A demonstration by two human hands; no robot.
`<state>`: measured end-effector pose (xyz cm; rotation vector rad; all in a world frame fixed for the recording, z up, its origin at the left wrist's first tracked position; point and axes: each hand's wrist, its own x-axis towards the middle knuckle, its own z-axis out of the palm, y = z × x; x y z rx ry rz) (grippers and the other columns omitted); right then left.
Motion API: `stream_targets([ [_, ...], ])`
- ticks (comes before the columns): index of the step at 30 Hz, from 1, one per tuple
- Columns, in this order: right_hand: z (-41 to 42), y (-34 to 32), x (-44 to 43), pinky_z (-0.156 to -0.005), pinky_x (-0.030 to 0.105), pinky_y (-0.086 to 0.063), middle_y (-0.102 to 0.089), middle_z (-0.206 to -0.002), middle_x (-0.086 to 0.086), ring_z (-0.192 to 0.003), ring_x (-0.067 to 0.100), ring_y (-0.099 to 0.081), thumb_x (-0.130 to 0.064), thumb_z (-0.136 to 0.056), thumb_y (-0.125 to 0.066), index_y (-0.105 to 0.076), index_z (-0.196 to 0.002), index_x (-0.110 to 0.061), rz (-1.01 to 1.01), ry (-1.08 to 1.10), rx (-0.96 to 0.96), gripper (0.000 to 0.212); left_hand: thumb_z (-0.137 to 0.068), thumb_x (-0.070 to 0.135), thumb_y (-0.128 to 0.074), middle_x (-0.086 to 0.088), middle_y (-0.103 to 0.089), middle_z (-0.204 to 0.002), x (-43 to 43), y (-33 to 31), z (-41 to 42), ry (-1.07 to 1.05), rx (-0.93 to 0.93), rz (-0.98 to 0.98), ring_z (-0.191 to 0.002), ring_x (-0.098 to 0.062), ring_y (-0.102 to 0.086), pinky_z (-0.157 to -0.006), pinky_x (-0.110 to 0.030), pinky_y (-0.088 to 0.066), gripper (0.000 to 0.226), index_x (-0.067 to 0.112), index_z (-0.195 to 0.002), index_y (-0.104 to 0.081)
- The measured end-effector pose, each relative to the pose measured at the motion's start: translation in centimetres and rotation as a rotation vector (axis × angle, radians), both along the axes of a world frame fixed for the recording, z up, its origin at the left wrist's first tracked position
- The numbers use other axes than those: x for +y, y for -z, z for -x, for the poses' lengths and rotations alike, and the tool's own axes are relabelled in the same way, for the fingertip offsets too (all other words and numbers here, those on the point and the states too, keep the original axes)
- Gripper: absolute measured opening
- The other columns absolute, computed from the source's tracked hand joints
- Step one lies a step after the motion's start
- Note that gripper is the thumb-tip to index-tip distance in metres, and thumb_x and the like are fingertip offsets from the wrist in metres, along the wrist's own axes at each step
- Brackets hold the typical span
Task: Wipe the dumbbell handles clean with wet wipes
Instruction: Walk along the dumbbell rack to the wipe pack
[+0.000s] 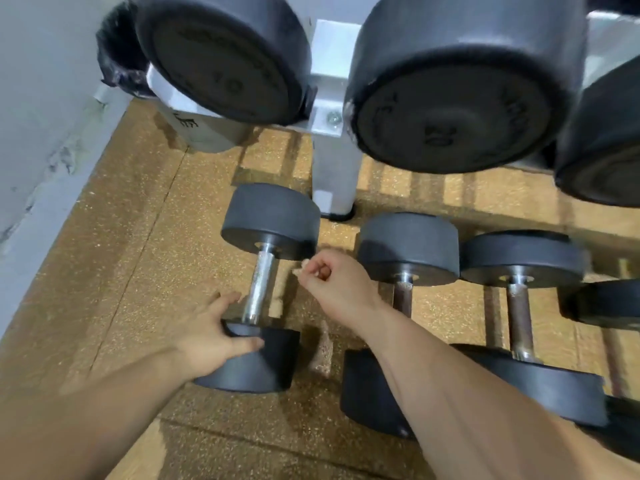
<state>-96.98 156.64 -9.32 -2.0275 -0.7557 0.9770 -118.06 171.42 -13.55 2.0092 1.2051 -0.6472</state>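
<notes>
Planted the left hand (212, 337) on the near head of the leftmost dumbbell (270, 216), fingers spread wide. Found that dumbbell flat on the speckled floor (131, 237) before the rack (334, 161), chrome handle (258, 285) bare. Held the right hand (329, 282) just beside the handle, fingers curled, pinching a pale scrap (304, 266), too blurred to name.
</notes>
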Motion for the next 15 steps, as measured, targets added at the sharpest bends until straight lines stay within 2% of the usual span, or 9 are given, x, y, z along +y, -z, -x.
stream_targets([
  [3, -0.5, -3.2, -1.1, -0.070, 0.028, -0.048, -0.061, -0.085, -0.012, -0.079, 0.007, -0.059, -0.037, -0.090, -0.067, -0.061, -0.091, -0.032, 0.087, -0.042, 0.026, 0.007, -0.039, 0.095, -0.060, -0.002, -0.032, -0.161, -2.1, -2.1, -2.2, 0.091, 0.135, -0.120, -0.142, -0.033, -0.038, -0.111, -0.047, -0.039, 0.131, 0.041, -0.154, -0.026],
  [6, -0.8, -6.8, -1.7, -0.076, 0.032, -0.052, -0.061, -0.084, -0.012, -0.082, 0.010, -0.059, -0.039, -0.089, -0.068, -0.061, -0.093, -0.032, 0.096, -0.058, 0.000, 0.011, -0.055, 0.088, -0.061, -0.005, -0.045, -0.150, -4.1, -6.1, -4.7, 0.083, 0.147, -0.163, -0.135, -0.031, -0.043, -0.105, -0.042, -0.043, 0.112, 0.037, -0.150, -0.035],
  [8, -0.9, -9.4, -2.0, -0.074, 0.029, -0.048, -0.058, -0.082, -0.013, -0.081, 0.008, -0.057, -0.037, -0.089, -0.068, -0.061, -0.094, -0.030, 0.074, -0.049, -0.020, 0.011, -0.071, 0.073, -0.070, -0.001, -0.059, -0.130, -5.5, -9.1, -6.0, -0.049, 0.015, -0.073, -0.115, -0.026, -0.058, -0.089, -0.034, -0.048, 0.076, 0.039, -0.135, -0.047],
  [9, -1.0, -10.7, -2.2, -0.072, 0.027, -0.046, -0.058, -0.081, -0.014, -0.080, 0.006, -0.056, -0.036, -0.089, -0.069, -0.062, -0.093, -0.030, 0.073, -0.039, -0.030, 0.010, -0.076, 0.064, -0.074, 0.001, -0.063, -0.122, -6.1, -10.8, -6.7, -0.178, -0.097, 0.032, -0.104, -0.024, -0.064, -0.083, -0.034, -0.051, 0.058, 0.042, -0.123, -0.048],
  [11, -1.0, -13.7, -2.8, -0.067, 0.020, -0.039, -0.057, -0.081, -0.015, -0.078, 0.003, -0.055, -0.036, -0.089, -0.069, -0.061, -0.092, -0.033, 0.080, -0.023, -0.037, 0.009, -0.085, 0.043, -0.077, -0.002, -0.069, -0.113, -7.2, -14.6, -7.4, -0.462, -0.320, 0.234, -0.089, -0.019, -0.070, -0.074, -0.033, -0.055, 0.036, 0.037, -0.112, -0.054],
  [13, -0.7, -16.7, -3.4, -0.062, 0.014, -0.035, -0.057, -0.081, -0.017, -0.076, 0.001, -0.054, -0.035, -0.090, -0.069, -0.061, -0.092, -0.034, 0.085, 0.021, 0.002, 0.008, -0.094, 0.027, -0.071, -0.002, -0.073, -0.101, -7.7, -19.1, -7.8, -0.614, -0.457, 0.356, -0.079, -0.008, -0.070, -0.066, -0.025, -0.052, 0.023, 0.027, -0.115, -0.063],
  [15, -0.7, -19.7, -4.4, -0.058, 0.010, -0.036, -0.059, -0.083, -0.016, -0.077, 0.000, -0.055, -0.035, -0.093, -0.066, -0.063, -0.096, -0.032, 0.096, 0.020, 0.034, 0.005, -0.097, 0.030, -0.065, 0.000, -0.076, -0.102, -8.5, -23.4, -8.4, -0.688, -0.492, 0.436, -0.088, -0.012, -0.072, -0.074, -0.031, -0.052, 0.024, 0.027, -0.121, -0.066],
])
